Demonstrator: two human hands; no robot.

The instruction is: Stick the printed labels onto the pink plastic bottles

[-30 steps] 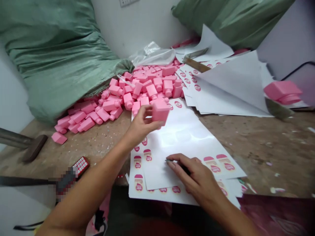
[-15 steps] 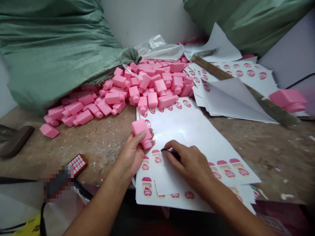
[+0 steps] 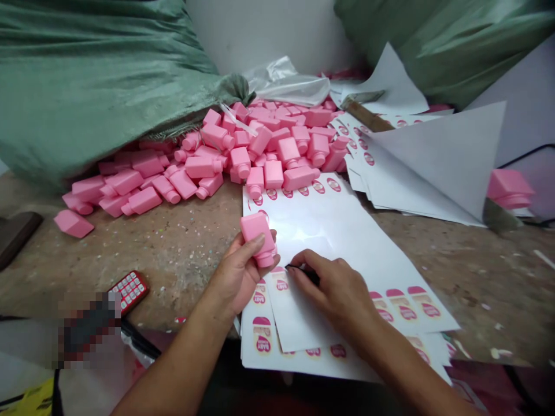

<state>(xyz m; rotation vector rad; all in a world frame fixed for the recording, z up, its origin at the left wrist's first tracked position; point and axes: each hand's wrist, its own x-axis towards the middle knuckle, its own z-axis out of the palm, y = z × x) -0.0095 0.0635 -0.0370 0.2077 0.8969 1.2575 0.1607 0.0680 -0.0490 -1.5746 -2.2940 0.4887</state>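
Note:
My left hand [image 3: 238, 271] is shut around a pink plastic bottle [image 3: 258, 238], which lies tilted across the fingers with its square body up and its neck towards the sheets. My right hand [image 3: 333, 294] rests on a stack of white sticker sheets [image 3: 329, 231] and grips a small dark tool [image 3: 301, 273], its thin tip touching the top sheet. The picture does not settle what kind of tool it is. Printed pink-and-cream labels [image 3: 262, 335] line the sheet edges. A heap of pink plastic bottles [image 3: 269, 156] lies just beyond the sheets, beside their far edge.
Green woven sacks [image 3: 99, 75] bulge at the back left and right. A wooden-handled tool [image 3: 364, 114] lies among raised white sheets [image 3: 437, 162], and a pink bottle [image 3: 509, 189] sits at the right. A red keypad device [image 3: 131, 290] and a pixelated object [image 3: 89, 326] lie on the worn table [image 3: 143, 260].
My left hand has lowered the pink bottle from fingertip height and turned it, now holding it nearer the sheets. The white sheet at the right stands raised again, and the view has shifted.

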